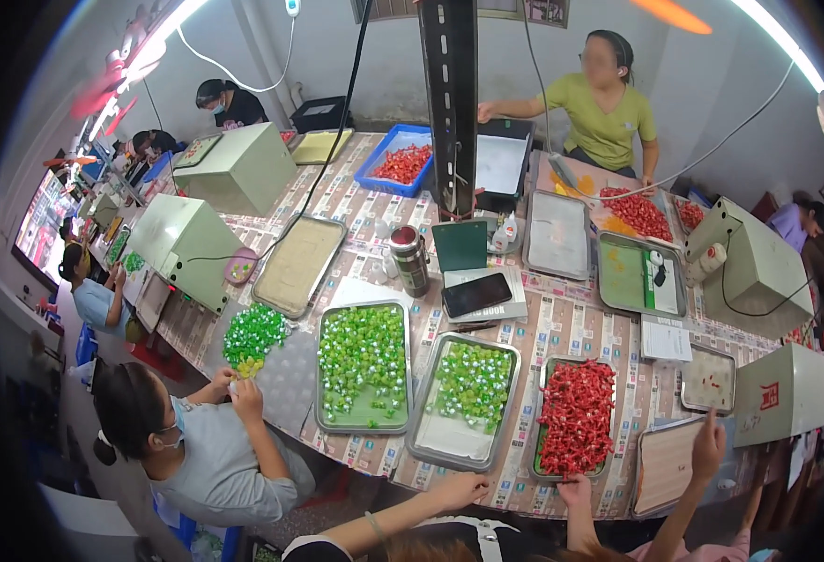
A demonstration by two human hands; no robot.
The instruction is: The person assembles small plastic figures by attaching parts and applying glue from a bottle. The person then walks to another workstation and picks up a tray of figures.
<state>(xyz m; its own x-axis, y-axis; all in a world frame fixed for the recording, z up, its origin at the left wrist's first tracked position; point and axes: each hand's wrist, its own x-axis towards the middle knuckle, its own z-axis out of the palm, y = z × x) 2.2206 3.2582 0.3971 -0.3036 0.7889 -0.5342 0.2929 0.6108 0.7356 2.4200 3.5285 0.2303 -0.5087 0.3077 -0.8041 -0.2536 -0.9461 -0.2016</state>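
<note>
Red wrapped sweets (576,412) fill the tray (537,465) just ahead of the right hand (576,489), which touches its near rim; whether it grips anything I cannot tell. The left hand (459,489) lies open and empty on the table edge. Sorting seems paused; picking a sweet calls for a short forward reach.

Left hand (459,489): worn bare, no glove; a thin pale bracelet (371,525) is seen around the wrist, and the forearm is left uncovered as far as it shows.
Right hand (576,489): bare, forearm likewise uncovered.
Garment (477,539): dark with a white strip, glimpsed at the lower edge; details cannot be told.
</note>
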